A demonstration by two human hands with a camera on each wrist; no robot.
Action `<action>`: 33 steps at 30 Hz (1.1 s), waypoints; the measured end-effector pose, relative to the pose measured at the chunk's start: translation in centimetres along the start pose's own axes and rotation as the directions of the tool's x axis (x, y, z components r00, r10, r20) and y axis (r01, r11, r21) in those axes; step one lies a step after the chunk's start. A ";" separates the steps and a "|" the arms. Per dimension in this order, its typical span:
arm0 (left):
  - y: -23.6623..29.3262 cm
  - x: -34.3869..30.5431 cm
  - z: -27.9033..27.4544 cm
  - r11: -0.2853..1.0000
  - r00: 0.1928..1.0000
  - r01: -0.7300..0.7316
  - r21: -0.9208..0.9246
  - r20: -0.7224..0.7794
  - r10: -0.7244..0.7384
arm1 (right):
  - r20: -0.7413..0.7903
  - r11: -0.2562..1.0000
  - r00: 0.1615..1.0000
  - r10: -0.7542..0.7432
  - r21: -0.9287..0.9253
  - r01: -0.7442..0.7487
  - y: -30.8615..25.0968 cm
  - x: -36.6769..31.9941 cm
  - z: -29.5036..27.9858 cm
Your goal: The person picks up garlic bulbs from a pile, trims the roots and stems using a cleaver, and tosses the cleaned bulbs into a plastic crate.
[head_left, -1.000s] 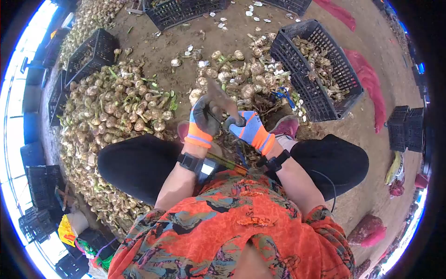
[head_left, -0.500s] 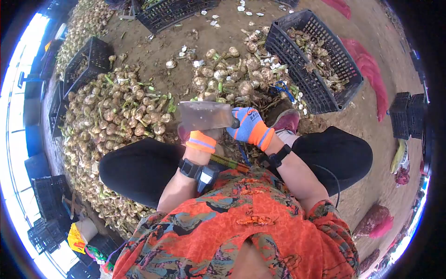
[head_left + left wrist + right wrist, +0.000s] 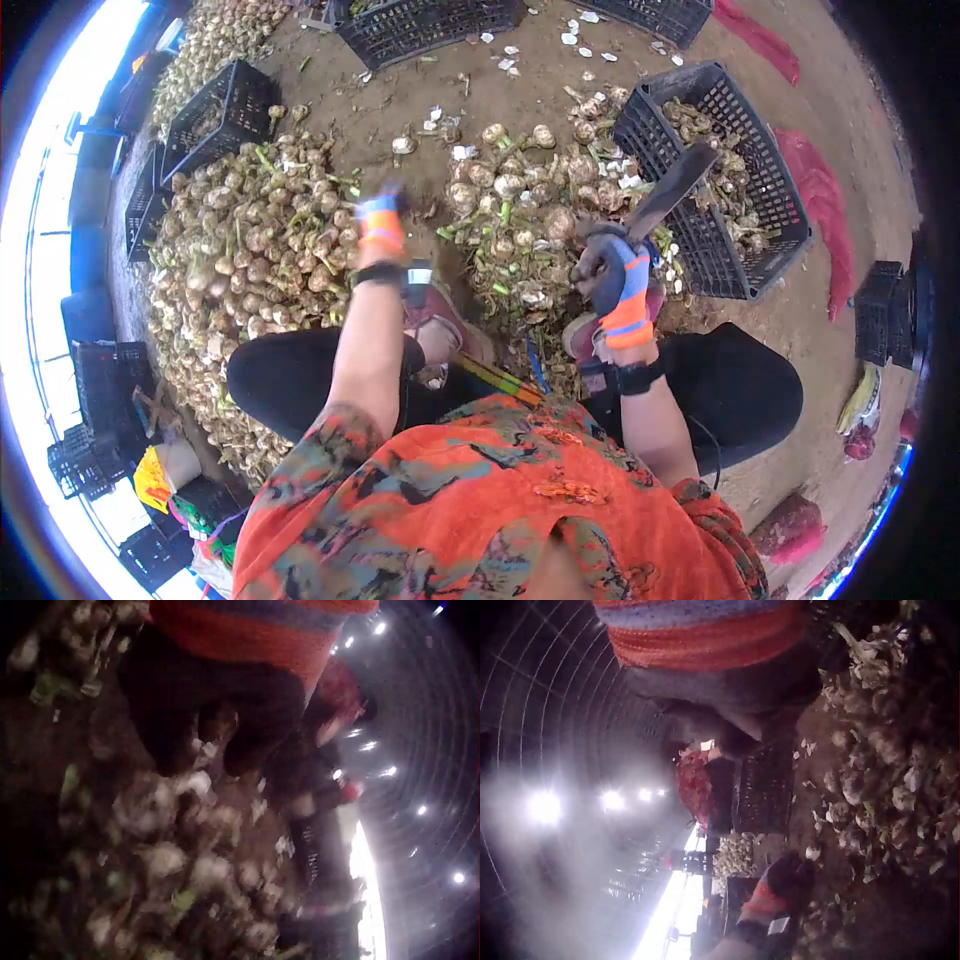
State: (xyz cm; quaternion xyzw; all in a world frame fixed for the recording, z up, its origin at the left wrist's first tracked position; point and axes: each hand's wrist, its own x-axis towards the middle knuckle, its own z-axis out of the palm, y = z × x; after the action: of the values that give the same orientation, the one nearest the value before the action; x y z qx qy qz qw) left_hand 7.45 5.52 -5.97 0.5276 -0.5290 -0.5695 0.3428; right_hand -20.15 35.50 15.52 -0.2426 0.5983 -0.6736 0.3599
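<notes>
In the head view my right hand (image 3: 615, 275), in a blue and orange work glove, grips a cleaver (image 3: 675, 187) by its handle. The blade points up and right, overlapping the near side of a black crate (image 3: 730, 235). My gloved left hand (image 3: 382, 222) is blurred, held at the right edge of a large heap of pale brown, garlic-like bulbs (image 3: 245, 250). Its dark fingers (image 3: 169, 746) hang down with a gap between them in the left wrist view. A smaller heap of bulbs (image 3: 515, 185) with green stems lies between the hands, beyond the feet.
Trimmings (image 3: 510, 285) cover the ground between the shoes. The right crate contains dry-looking bulbs or stalks. Another black crate (image 3: 225, 110) stands behind the large heap, and one more (image 3: 430, 30) farther back. Pink mesh sacking (image 3: 820, 215) lies right of the near crate.
Earlier the hands were close together, with the cleaver blade across the left hand. Now they are apart: the left has swung toward the large heap, the right has moved right with the cleaver.
</notes>
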 end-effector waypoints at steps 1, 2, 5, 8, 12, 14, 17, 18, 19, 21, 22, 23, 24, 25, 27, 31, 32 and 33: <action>-2.7 2.6 3.0 0.984 0.945 0.181 -0.002 0.279 -0.173 | 0.012 0.982 0.990 0.139 0.125 -0.140 -0.5 -0.2 0.5; -2.6 0.9 7.6 0.952 0.987 -0.031 0.304 0.161 -0.020 | 0.039 0.930 0.961 0.274 0.244 -0.275 -0.9 -0.4 0.7; 2.6 -2.5 13.2 0.630 0.978 0.145 0.763 -0.014 -0.208 | 0.060 0.939 0.938 0.340 0.040 -0.343 -1.5 -0.9 0.3; -0.7 -1.1 12.8 0.709 0.949 0.166 0.685 0.085 -0.304 | 0.044 0.950 0.951 0.305 0.059 -0.307 -1.1 -1.2 0.7; -1.5 -3.0 11.0 0.963 0.961 0.193 0.189 0.164 -0.225 | 0.117 0.903 0.914 0.388 0.152 -0.403 0.6 -0.6 1.3; 4.4 -7.6 11.3 0.952 0.959 0.266 -0.151 0.142 -0.246 | 0.162 0.889 0.917 0.364 0.233 -0.394 3.3 -0.4 1.9; 7.1 -11.0 10.7 0.700 0.890 0.456 -0.550 0.263 -0.372 | 0.218 0.932 0.941 0.259 0.200 -0.303 4.3 -0.3 4.0; 7.3 -11.7 10.4 0.701 0.892 0.452 -0.551 0.260 -0.370 | 0.243 0.940 0.953 0.181 0.241 -0.240 4.6 -0.3 4.7; 7.5 -12.8 10.3 0.828 0.909 0.334 -0.450 0.386 -0.157 | 0.252 0.912 0.947 0.202 0.303 -0.275 5.3 -0.3 5.2; 16.0 -19.6 11.8 0.804 0.849 0.344 -0.485 0.526 -0.047 | 0.247 0.933 0.947 0.205 0.244 -0.266 5.3 -0.2 4.7; 15.7 -20.0 11.5 0.802 0.849 0.341 -0.490 0.527 -0.040 | 0.244 0.948 0.947 0.209 0.185 -0.257 5.1 -0.3 4.5; 16.0 -20.3 11.2 0.878 0.863 0.112 -0.466 0.483 0.147 | 0.214 0.904 0.926 0.310 0.234 -0.357 3.1 -0.6 4.5; 16.3 -20.5 10.7 0.895 0.831 -0.127 -0.428 0.447 0.332 | 0.213 0.908 0.929 0.303 0.232 -0.350 3.0 -0.8 4.3; 16.7 -20.1 9.9 0.579 0.750 0.467 -0.669 0.646 0.141 | 0.241 0.922 0.940 0.241 0.244 -0.299 3.1 -0.9 4.0; 17.3 -20.8 10.1 0.787 0.765 0.317 -0.529 0.633 0.118 | 0.246 0.924 0.951 0.188 0.285 -0.256 3.3 -1.4 3.7; 15.7 -22.0 10.8 0.906 0.789 0.159 -0.392 0.603 0.123 | 0.219 0.923 0.957 0.189 0.293 -0.249 2.1 -2.7 2.8; 16.0 -22.4 11.1 0.894 0.790 0.163 -0.417 0.597 0.135 | 0.213 0.924 0.959 0.188 0.293 -0.246 2.5 -2.8 2.6; 16.7 -22.6 11.5 0.555 0.613 0.599 -0.577 0.777 0.147 | 0.233 0.924 0.958 0.169 0.300 -0.236 2.8 -2.7 2.5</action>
State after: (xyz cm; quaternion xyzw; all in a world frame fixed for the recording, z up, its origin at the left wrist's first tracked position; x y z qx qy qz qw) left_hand -1.71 26.26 14.19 0.0970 -0.2216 -0.9493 0.2008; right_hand -16.06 35.96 13.45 -0.1839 0.4614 -0.6933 0.5221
